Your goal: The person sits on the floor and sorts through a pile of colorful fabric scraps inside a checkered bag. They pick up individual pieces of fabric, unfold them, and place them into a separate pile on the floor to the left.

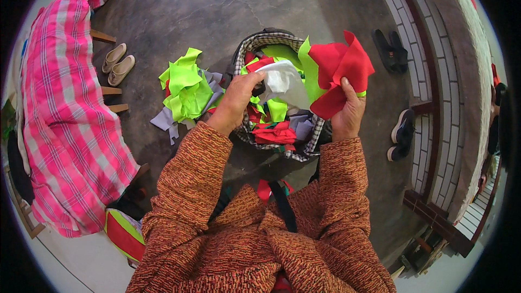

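My left hand (239,99) is closed on a thin white scrap (279,80), cloth or plastic, I cannot tell which. It hangs over a basket lined with black-and-white checked cloth (316,140). Red, lime-green and grey fabric scraps (275,133) fill this basket. To its right, my right hand (348,111) pinches several red fabric pieces (341,65), with a lime-green piece (309,70) among them. Left of the basket, a loose heap of lime-green and grey scraps (187,89) lies on the floor.
At the left stands a piece of furniture under a pink plaid cloth (76,114), its wooden legs showing. Beige shoes (119,65) lie beside it. Black slippers (391,51) and dark shoes (401,134) sit along the brick-patterned wall (429,76) on the right.
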The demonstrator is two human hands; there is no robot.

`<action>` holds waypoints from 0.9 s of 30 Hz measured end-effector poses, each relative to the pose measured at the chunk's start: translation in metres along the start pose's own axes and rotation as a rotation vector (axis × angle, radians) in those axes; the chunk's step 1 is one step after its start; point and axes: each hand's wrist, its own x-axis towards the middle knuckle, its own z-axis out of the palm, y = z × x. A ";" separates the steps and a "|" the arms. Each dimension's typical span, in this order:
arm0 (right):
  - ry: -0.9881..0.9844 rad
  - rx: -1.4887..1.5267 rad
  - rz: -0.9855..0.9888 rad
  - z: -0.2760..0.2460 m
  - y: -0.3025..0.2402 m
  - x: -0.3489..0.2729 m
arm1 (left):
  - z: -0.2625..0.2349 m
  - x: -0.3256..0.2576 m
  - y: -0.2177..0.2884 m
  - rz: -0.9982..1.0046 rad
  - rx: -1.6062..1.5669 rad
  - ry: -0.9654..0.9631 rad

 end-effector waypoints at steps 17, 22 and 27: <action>0.011 -0.355 -0.212 -0.003 0.014 -0.005 | 0.004 -0.004 0.013 -0.301 -0.233 -0.025; -0.052 -0.742 -0.322 0.003 0.015 -0.016 | 0.007 -0.003 0.008 -0.375 -0.121 -0.022; -0.705 -1.300 -0.774 0.024 0.022 -0.028 | 0.014 -0.004 -0.006 -0.298 -0.363 -0.171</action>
